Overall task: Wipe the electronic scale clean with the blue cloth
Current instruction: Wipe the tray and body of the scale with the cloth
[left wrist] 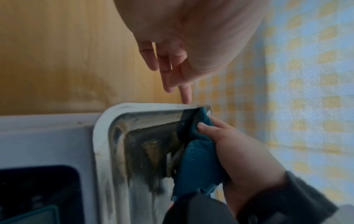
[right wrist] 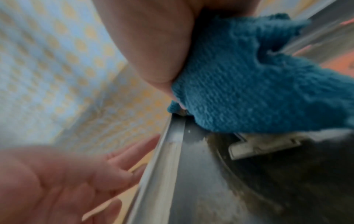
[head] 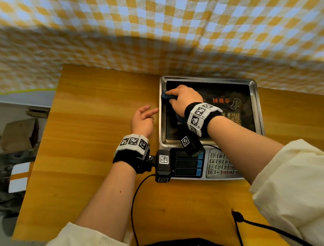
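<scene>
1. One electronic scale (head: 211, 163) sits on the wooden table (head: 87, 126), toward the right side, with its steel weighing pan (head: 257, 107) at the far end and its control panel nearest the person.
2. On that panel I count three dark display windows (head: 187, 163) stacked one behind another, and one keypad (head: 219, 164) to their right (part of it is hidden under the right forearm).
3. One blue cloth (left wrist: 199, 163) is in play. It is bunched up inside the pan, pressed into the far-left corner against the raised rim.
4. The right hand (head: 184, 99) grips the cloth, fingers curled over it and the thumb pinching the fabric from the side; the left wrist view shows this plainly.
5. The left hand (head: 142, 120) hovers just left of the pan, palm turned inward, fingers (left wrist: 185, 94) loosely spread and holding nothing. In the left wrist view one fingertip looks to be at the pan's outer rim, though whether it truly touches I cannot tell.
6. The pan's floor reflects dark, with some red printed characters (head: 220, 100) showing toward the middle.
7. Two wrist bands with black-and-white markers, one per arm, and two cream sleeves (head: 297, 187) pushed up the forearms.
8. One yellow-and-white checked cloth (head: 153, 30) hangs behind the table's far edge.
9. One cardboard box (head: 18, 134) stands on the floor off to the left.
</scene>
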